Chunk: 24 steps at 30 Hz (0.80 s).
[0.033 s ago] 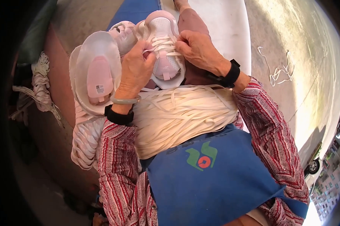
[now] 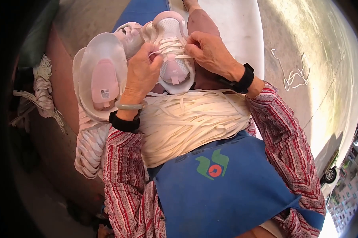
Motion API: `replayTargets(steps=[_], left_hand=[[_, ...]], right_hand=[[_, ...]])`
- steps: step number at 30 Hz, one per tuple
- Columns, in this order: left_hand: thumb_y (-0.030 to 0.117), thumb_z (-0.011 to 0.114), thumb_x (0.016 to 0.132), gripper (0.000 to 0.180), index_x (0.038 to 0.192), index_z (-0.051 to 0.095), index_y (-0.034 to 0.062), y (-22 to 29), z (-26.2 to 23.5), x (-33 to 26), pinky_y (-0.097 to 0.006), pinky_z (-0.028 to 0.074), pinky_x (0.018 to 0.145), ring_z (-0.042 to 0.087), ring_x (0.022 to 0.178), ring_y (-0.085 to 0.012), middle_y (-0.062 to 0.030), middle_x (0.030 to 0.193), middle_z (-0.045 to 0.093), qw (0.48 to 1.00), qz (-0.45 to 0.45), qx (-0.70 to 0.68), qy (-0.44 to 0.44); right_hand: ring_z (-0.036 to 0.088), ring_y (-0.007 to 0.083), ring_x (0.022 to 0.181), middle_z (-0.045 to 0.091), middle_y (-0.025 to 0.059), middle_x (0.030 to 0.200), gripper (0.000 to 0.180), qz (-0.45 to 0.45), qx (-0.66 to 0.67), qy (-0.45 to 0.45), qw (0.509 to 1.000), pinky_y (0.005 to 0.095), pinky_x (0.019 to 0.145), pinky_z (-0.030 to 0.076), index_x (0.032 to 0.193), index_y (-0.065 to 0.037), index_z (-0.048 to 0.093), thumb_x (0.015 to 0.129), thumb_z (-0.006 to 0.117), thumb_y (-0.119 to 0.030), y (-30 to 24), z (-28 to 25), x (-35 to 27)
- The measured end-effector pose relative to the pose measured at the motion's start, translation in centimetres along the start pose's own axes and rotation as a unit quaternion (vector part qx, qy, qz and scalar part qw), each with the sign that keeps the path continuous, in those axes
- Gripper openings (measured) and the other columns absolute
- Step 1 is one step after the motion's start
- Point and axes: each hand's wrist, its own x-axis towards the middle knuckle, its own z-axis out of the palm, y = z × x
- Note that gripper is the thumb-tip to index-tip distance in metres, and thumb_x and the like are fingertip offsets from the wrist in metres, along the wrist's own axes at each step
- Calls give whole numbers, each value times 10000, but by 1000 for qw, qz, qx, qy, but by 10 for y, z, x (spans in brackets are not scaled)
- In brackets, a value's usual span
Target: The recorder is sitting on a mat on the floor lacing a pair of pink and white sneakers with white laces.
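A pink and white shoe upper (image 2: 175,73), its toe toward me, lies between my hands. A cream shoelace (image 2: 172,43) crosses its front in several rows. At the shoe's left edge, my left hand (image 2: 145,69) pinches a strand of the lace between thumb and fingers. Opposite it, my right hand (image 2: 210,51) is closed at the right edge, fingertips on the lace; the exact hold is partly hidden. Just below the shoe, a thick bundle of cream laces (image 2: 195,119) lies across my lap.
More pale pink and white shoe parts (image 2: 103,75) are stacked at the left, above woven white straps (image 2: 89,146). A bunch of laces (image 2: 44,87) hangs at the far left. One loose lace (image 2: 296,77) lies on the floor at right. A blue apron (image 2: 226,186) covers my lap.
Almost nothing differs. My left hand has shifted very slightly left, and the right hand slightly right.
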Motion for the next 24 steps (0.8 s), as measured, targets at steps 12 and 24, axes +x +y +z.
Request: replayTargets(steps=[12,24], left_hand=[[237,647,877,236,918,617,7,7,-12,-21,-349,507,636,648,683,-193,-127,758,653,999,-38,18,-2],[127,508,955,224,1113,634,30,7,-33,-35,-211,449,559,534,625,-62,-2,759,588,986,-5,-163,35]], right_hand=[[629,290,680,593,98,848,120,-177,-209,11,962,359,614,514,920,-68,678,862,647,-169,-8,15,-9],[632,284,616,591,113,830,79,-186,-326,11,927,370,559,503,794,-16,612,802,622,-95,-26,23,-1]])
